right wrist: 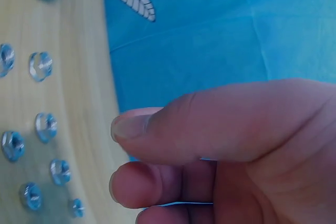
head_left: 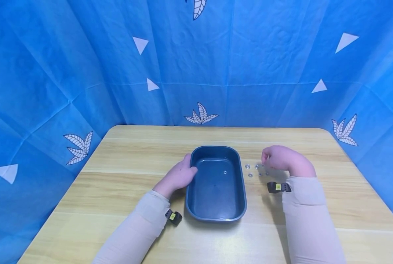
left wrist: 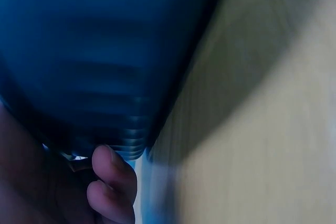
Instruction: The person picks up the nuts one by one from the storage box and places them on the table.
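A dark blue rectangular tray (head_left: 215,220) stands on the wooden table, with one small metal nut (head_left: 225,172) inside. My left hand (head_left: 179,174) grips its left side, thumb by the rim and fingers outside; in the left wrist view, curled fingertips (left wrist: 113,174) show beside the tray wall (left wrist: 105,45). Over the right end of several metal nuts (right wrist: 46,127) hovers my right hand (head_left: 282,159), fingers bent. In the right wrist view its thumb (right wrist: 173,127) overlaps the forefinger; nothing shows between them, but the contact spot is hidden.
The nuts lie in two rough rows on the table (head_left: 117,205), just right of the tray. A blue patterned cloth (head_left: 196,66) hangs behind the table and along both sides. Each wrist bears a small black camera.
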Tool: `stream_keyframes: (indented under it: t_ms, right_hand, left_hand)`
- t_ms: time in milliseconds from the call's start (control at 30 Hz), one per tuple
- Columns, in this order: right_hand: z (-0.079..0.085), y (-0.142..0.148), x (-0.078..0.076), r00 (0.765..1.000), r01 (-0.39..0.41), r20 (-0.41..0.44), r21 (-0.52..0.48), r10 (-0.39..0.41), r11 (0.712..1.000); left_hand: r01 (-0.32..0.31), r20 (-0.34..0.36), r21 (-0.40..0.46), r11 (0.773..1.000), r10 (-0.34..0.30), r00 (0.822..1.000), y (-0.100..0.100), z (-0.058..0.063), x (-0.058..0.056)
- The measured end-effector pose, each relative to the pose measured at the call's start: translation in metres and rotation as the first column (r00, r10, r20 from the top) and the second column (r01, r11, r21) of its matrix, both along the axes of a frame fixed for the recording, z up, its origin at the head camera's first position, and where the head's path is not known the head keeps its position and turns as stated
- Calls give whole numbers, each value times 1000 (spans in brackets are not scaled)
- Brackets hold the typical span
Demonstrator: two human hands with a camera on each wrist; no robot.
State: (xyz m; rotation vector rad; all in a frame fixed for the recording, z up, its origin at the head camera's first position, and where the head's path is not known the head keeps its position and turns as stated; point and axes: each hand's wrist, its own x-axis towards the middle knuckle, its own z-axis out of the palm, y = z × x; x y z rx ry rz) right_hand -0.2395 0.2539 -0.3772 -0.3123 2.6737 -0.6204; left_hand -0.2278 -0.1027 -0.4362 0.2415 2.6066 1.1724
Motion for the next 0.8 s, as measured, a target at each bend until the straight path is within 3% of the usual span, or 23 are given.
stream_keyframes:
  t_ms: [267, 800]
  right_hand:
    - [15, -7, 6, 999, 2, -45, -24, -3, 1000]
    - [37, -26, 17, 978, -37, -202, 47, 45, 998]
  left_hand:
    - [-11, 2, 1, 1000, 11, 1000, -1, -1, 0]
    - [-4, 1, 1, 1000, 4, 1000, 1, 2, 2]
